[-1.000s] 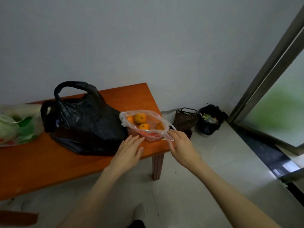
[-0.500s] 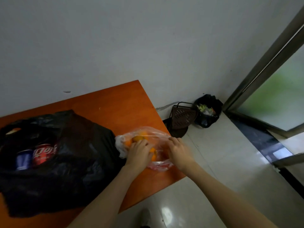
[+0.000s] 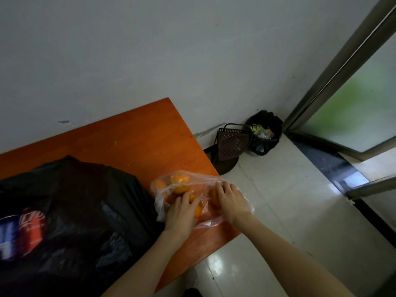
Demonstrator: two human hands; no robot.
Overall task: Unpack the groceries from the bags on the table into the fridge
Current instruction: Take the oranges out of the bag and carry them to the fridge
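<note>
Reaching into the thin clear plastic bag [image 3: 188, 183] of oranges at the near right corner of the orange-brown wooden table [image 3: 137, 138], both hands work at the fruit. Left hand [image 3: 182, 213] has fingers curled over a small round orange [image 3: 196, 205] inside the bag, gripping it thru or under the film; can't tell which. Right hand [image 3: 231, 202] lies on the bag's right side w/ fingers bent, pinching the plastic next to another orange [image 3: 214, 200]. A bigger orange [image 3: 181, 183] sits toward the bag's far end, w/ more fruit beside it. Bag partly overhangs the table edge. Just left, touching it, a big crumpled black plastic bag [image 3: 85, 200] lies open, w/ a red drink can [image 3: 32, 228] & a blue can [image 3: 7, 236] inside. On the pale tiled floor [image 3: 289, 211]: brown slotted plastic basket [image 3: 232, 144] & black-lined bin [image 3: 264, 133] by the wall.
</note>
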